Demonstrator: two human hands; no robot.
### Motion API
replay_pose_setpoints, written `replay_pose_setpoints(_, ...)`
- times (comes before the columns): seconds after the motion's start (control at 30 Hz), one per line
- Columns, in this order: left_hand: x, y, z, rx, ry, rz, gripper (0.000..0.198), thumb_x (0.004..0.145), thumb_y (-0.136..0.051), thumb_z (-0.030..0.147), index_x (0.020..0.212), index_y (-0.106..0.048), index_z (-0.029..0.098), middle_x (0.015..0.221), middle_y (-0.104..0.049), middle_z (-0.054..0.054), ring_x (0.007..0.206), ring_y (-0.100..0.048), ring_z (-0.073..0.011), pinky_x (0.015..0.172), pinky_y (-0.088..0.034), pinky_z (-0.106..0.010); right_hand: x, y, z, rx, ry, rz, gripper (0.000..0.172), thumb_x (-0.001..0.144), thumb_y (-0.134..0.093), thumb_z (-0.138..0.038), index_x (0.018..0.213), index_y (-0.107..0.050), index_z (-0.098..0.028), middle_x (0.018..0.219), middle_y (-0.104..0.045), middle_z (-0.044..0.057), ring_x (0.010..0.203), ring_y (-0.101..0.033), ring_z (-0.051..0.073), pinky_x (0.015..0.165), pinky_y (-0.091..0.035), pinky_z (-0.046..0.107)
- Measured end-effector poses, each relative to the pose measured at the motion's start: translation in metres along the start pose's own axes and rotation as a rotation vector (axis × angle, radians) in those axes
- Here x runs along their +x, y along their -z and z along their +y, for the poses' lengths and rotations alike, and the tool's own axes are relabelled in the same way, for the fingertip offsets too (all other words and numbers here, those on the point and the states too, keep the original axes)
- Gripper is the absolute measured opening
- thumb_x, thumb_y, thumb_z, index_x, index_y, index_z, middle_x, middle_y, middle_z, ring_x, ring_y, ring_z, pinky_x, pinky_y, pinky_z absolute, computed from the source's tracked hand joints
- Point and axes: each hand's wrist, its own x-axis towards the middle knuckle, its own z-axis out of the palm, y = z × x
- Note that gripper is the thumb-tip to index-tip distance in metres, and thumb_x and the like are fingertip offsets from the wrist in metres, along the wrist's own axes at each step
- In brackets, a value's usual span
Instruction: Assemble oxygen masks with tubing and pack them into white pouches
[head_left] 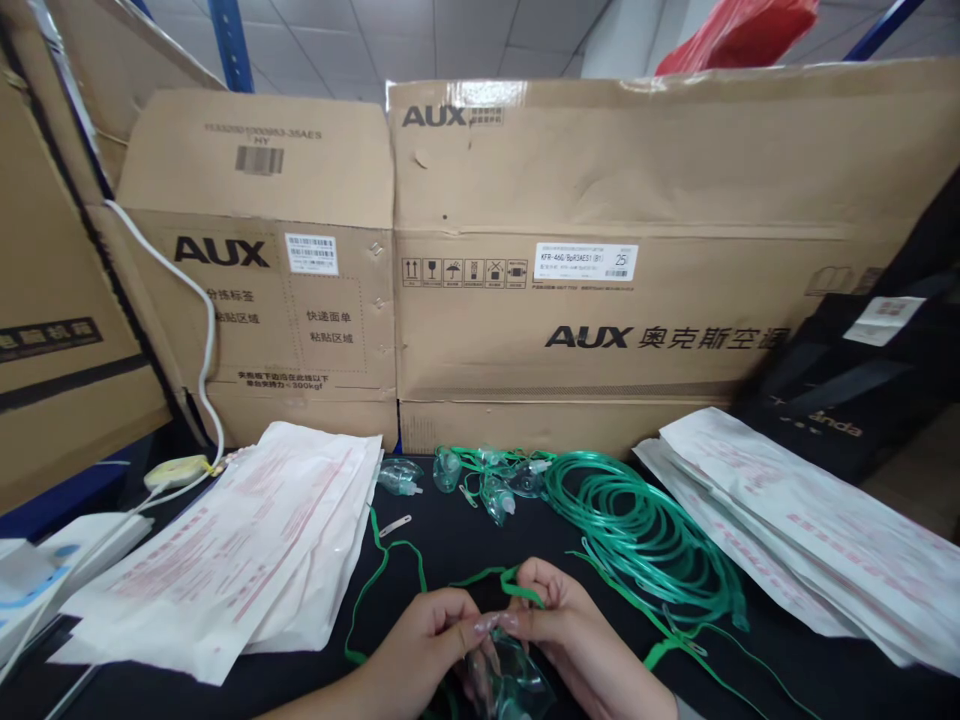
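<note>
L hand (420,640) + R hand (574,625) low centre, fingertips meeting over a clear green mask (517,685).

- L: fingers closed narrow on mask's upper edge.
- R: thumb + forefinger pinched tight on green strap (517,583). Strap loops up over the knuckles, and more of it trails off L across the black tabletop (450,540).
- Both pinches sit at one spot, prob. bc strap end meets mask rim there.
- Mask is close to body, seems to hang under the fingers, not lying flat; can't confirm.

Around:
- Tubing (637,530), green, just R of hands. Laid in loose rings, I'd judge so it won't tangle.
- Spare masks (480,480) clustered behind, near the cardboard boxes (600,250), which stand as a back wall.
- Flat white pouches fanned either side, L stack (240,550) and R stack (787,520), both near the hands.

Hard to see:
- Mask bottom + both wrists cut by frame edge.
- Exact strap/mask contact hidden behind fingertips.
- Pouch print too blurred to read.
- White cable (202,350) drops to a switch-like piece (176,470); far end out of view.
- Black bag (862,380) far R, partly cut off.
</note>
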Motion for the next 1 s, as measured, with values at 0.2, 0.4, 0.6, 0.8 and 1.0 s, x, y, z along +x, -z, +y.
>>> replay_pose_setpoints(0.2,-0.001,0.0,-0.001,0.002,0.019,0.0,0.039,0.065,-0.062,0.053,0.058,-0.052,0.016,0.046,-0.057,0.002,0.04,-0.052,-0.011,0.045,-0.039,-0.023,0.003,-0.001,0.002,-0.086,0.023,-0.027,0.038,0.054,-0.073,-0.015,0.061,-0.037,-0.019,0.05,-0.052,-0.008,0.047,-0.044,0.006,0.051,-0.031,0.019)
replay_pose_setpoints(0.4,0.0,0.0,0.0,0.008,0.03,0.03,0.041,0.065,-0.061,0.055,0.057,-0.053,0.015,0.047,-0.058,0.001,0.041,-0.055,-0.0121,0.044,-0.04,-0.023,0.006,0.004,0.007,-0.365,0.175,0.061,0.043,0.055,-0.075,-0.037,0.059,-0.036,-0.02,0.048,-0.043,-0.01,0.046,-0.04,0.007,0.049,-0.031,0.02)
replay_pose_setpoints(0.6,0.0,-0.001,0.0,-0.007,0.038,0.054,0.044,0.061,-0.062,0.057,0.056,-0.054,0.014,0.049,-0.062,-0.002,0.044,-0.058,-0.0144,0.043,-0.041,-0.024,-0.011,-0.001,0.001,-0.677,0.256,0.114,0.026,0.071,-0.062,-0.038,0.069,-0.043,-0.02,0.054,-0.051,-0.006,0.053,-0.047,0.01,0.052,-0.037,0.021)
replay_pose_setpoints(0.8,0.001,-0.001,0.001,-0.032,0.046,0.071,0.046,0.058,-0.065,0.057,0.057,-0.056,0.012,0.049,-0.063,-0.003,0.044,-0.059,-0.0149,0.042,-0.043,-0.024,-0.008,0.005,0.003,-0.818,0.377,0.04,0.021,0.081,-0.051,-0.029,0.1,-0.044,-0.022,0.082,-0.062,0.0,0.078,-0.059,0.015,0.072,-0.046,0.028)
replay_pose_setpoints(1.0,0.0,0.001,0.006,-0.078,0.033,0.12,0.042,0.064,-0.064,0.052,0.067,-0.066,0.011,0.064,-0.071,-0.008,0.058,-0.065,-0.0188,0.053,-0.051,-0.029,-0.009,0.011,-0.007,-1.225,0.819,0.308,0.025,0.08,-0.056,-0.029,0.101,-0.043,-0.022,0.092,-0.053,0.006,0.085,-0.052,0.02,0.074,-0.043,0.035)
